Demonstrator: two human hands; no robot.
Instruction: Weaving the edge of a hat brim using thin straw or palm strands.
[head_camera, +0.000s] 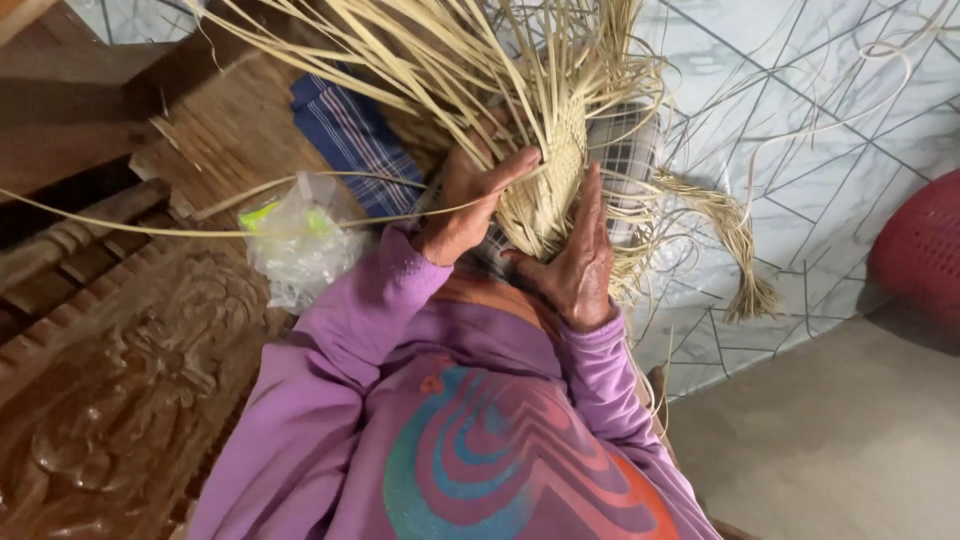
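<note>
A half-woven piece of pale straw (548, 185) rests on my lap, with long loose strips fanning out above it. My left hand (472, 200) grips its left edge, fingers curled over the woven part and pinching strips. On the right side my right hand (578, 262) lies flat against the weave, fingers pointing up along it. Both arms wear purple sleeves.
A crumpled clear plastic bag (300, 245) lies beside my left arm on a carved wooden bench (120, 380). A blue striped cloth (350, 135) sits behind it. Loose straw ends (740, 250) trail over the tiled floor (830, 130). A red basket (925, 245) stands at the right edge.
</note>
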